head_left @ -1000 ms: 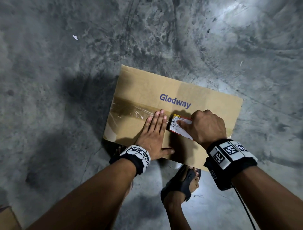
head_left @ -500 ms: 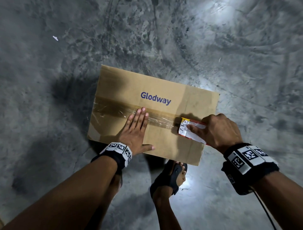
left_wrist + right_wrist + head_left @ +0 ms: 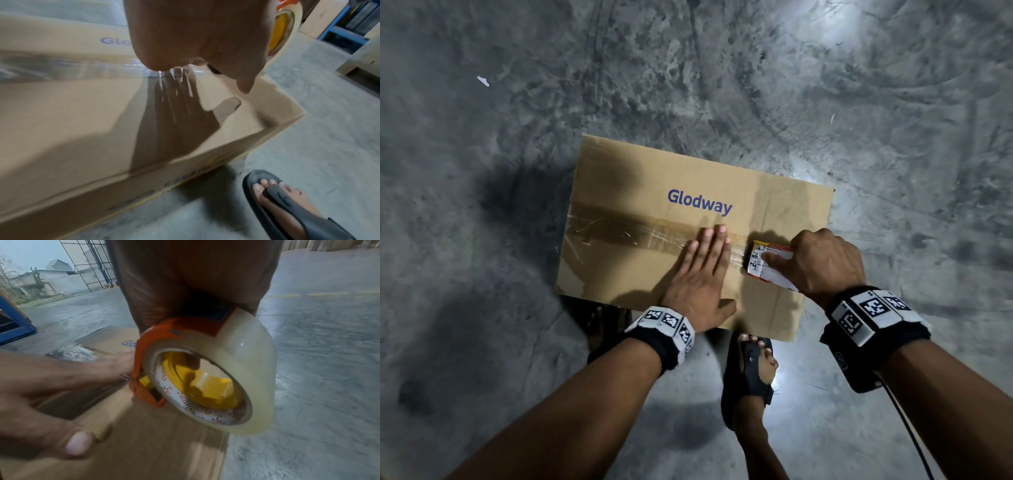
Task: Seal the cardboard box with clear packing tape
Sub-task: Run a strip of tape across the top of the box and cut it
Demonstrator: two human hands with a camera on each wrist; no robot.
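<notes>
Left hand (image 3: 702, 274) flat, fingers straight and together, palm down on the cardboard box (image 3: 619, 274), fingertips pressing on the strip of clear tape (image 3: 619, 233) laid along the top seam. Right hand (image 3: 822, 260) curled round the tape dispenser (image 3: 767, 262), gripping it just right of the left hand's fingertips, dispenser touching the box top on the seam line. Right wrist view: orange dispenser frame over a clear tape roll (image 3: 242, 369) with yellow core, one finger hooked through the core. Box sits on grey concrete floor (image 3: 482, 171), "Glodway" print (image 3: 700, 202) on the far flap. Tape covers the seam from the box's left edge up to the dispenser; seam right of it bare. Sandalled foot (image 3: 751, 373) at the box's near edge.
</notes>
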